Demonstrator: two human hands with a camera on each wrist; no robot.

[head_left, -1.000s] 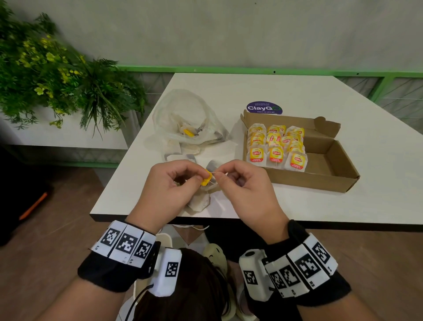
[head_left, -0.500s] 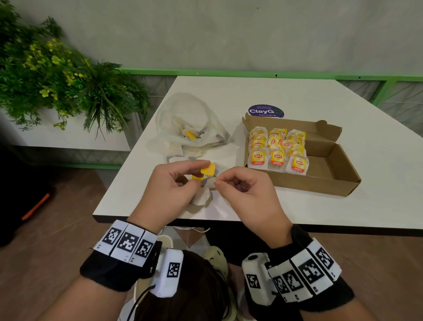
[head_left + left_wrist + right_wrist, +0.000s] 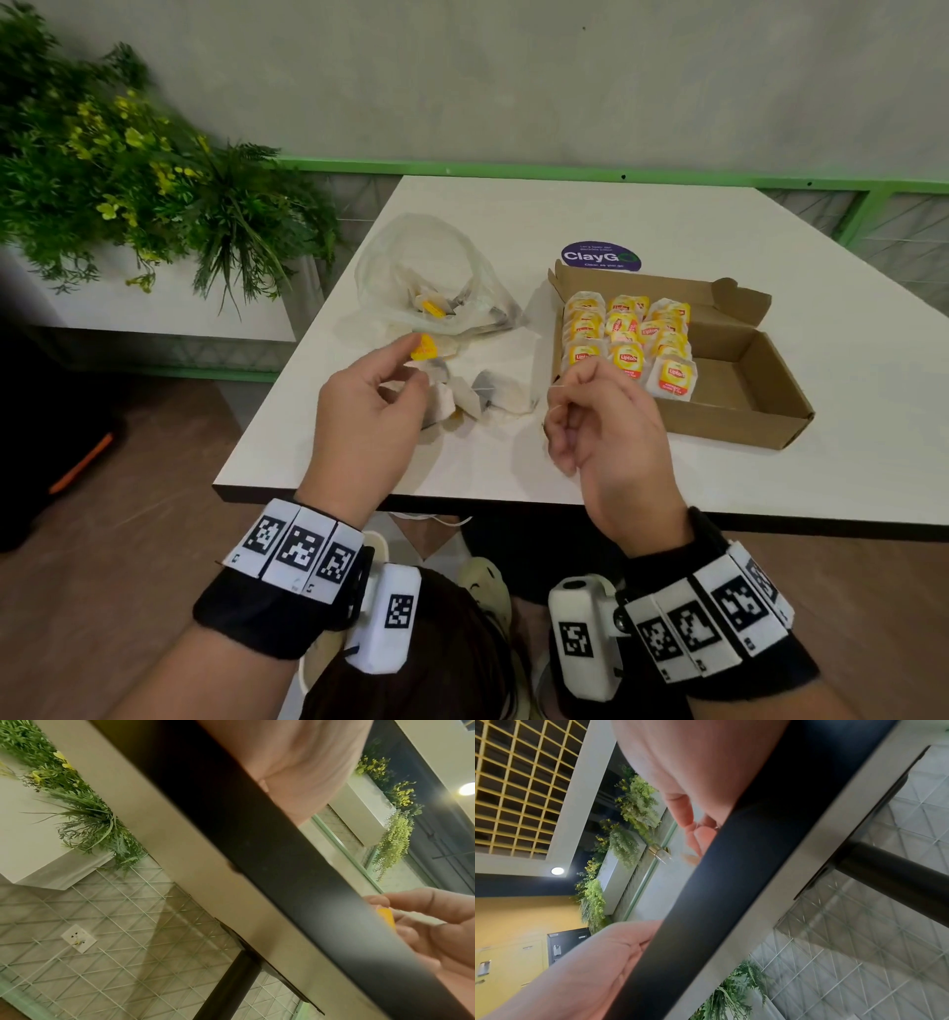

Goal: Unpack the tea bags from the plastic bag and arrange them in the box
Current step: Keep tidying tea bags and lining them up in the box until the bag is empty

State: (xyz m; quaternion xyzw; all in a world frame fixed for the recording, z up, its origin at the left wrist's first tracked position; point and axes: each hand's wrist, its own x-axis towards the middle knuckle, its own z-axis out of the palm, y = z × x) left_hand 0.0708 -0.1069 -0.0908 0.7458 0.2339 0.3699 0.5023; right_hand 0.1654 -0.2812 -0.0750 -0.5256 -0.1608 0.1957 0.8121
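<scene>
My left hand [image 3: 382, 395] pinches a tea bag's yellow tag [image 3: 424, 347] between thumb and forefinger, above a small heap of loose tea bags [image 3: 480, 398] near the table's front edge. My right hand [image 3: 590, 411] hovers to the right with curled fingers pinching a thin white string [image 3: 555, 390]. Its pinched fingertips [image 3: 695, 827] show in the right wrist view. The clear plastic bag [image 3: 436, 267] lies behind the heap with a few tea bags inside. The open cardboard box [image 3: 739, 426] holds rows of tea bags [image 3: 626, 334] in its left part. Fingers [image 3: 416, 902] and a yellow tag [image 3: 385, 918] show beyond the table edge in the left wrist view.
A purple round sticker [image 3: 601, 256] lies on the white table [image 3: 667, 216] behind the box. A planter with green and yellow foliage [image 3: 128, 169] stands left of the table. The dark table edge [image 3: 257, 841] crosses both wrist views.
The hands were together on the yellow tag and have now drawn apart. The left went left and away with the tag. The right went right, in front of the box, with the string.
</scene>
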